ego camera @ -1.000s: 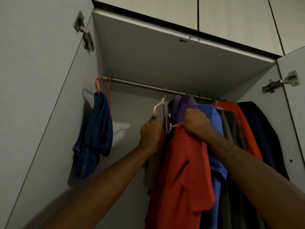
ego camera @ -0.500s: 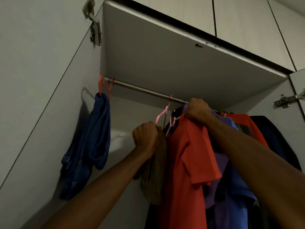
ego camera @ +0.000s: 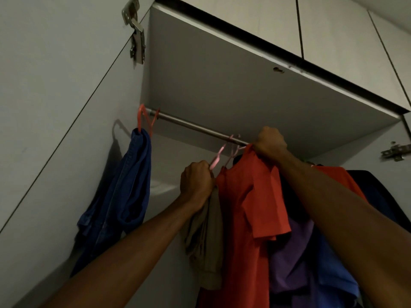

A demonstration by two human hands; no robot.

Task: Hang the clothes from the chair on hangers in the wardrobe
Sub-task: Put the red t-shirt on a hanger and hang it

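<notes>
- right hand (ego camera: 270, 142) hides the hanger top at the rail (ego camera: 195, 127), its grip closed on the red shirt (ego camera: 249, 196)'s collar;
- left hand (ego camera: 195, 183) grips a pink hanger (ego camera: 216, 158) and beige cloth (ego camera: 206, 241);
- the red shirt's lower part is cut off; no readable writing

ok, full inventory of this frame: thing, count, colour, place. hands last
wardrobe rail: 1, metal grey, under the top panel, running left to right
orange hanger: 1, orange, left end of the rail
blue garment: 1, dark blue, draped on the orange hanger
pink hangers: at least 2, pink, mid rail above the left hand
beige garment: 1, beige, hanging below the left hand
red shirt: 1, red, centre, top held up near the rail
purple garment: 1, purple, right of the red shirt
door hinges: 2, metal, upper left and right edge
left hand: grip on a pink hanger
right hand: grip on the red shirt's top, at the rail
</notes>
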